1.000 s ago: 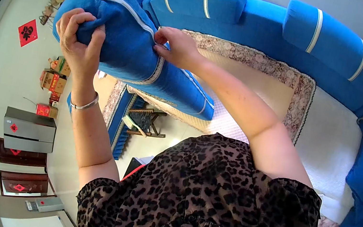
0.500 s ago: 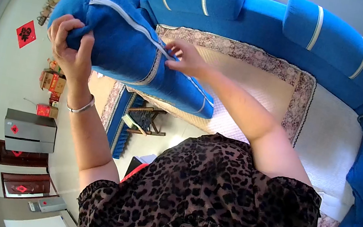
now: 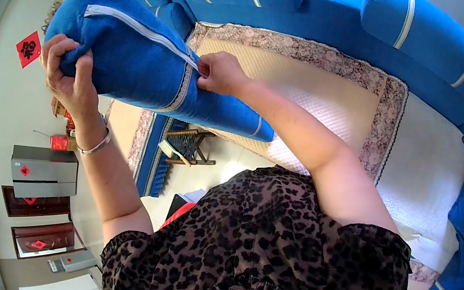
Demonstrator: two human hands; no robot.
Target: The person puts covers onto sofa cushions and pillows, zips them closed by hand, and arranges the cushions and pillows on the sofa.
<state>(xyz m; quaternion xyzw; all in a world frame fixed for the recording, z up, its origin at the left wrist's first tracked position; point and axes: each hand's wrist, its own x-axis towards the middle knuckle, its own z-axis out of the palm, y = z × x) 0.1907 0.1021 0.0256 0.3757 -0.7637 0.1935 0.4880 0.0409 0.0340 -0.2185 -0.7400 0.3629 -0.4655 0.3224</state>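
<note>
A long blue cushion (image 3: 140,67) with a white zipper strip (image 3: 135,26) and pale trim bands slants across the upper left. Its near left end is gripped by my left hand (image 3: 71,70), with the fabric bunched between thumb and fingers. My right hand (image 3: 221,73) pinches the edge of the cushion at the zipper's right end; the small part between the fingertips is hidden. The cushion's far end lies over the quilted seat cover.
A curved blue sofa (image 3: 329,13) runs behind, with a beige seat cover (image 3: 292,87) edged in floral cloth. Below the cushion stands a small folding stool (image 3: 188,146). A grey refrigerator (image 3: 44,174) and a red box (image 3: 61,143) are at the left.
The cushion's near end and my left hand have moved left and down. My right hand first shifted right along the zipper, then slightly back left. The fingers of my right hand look more closed.
</note>
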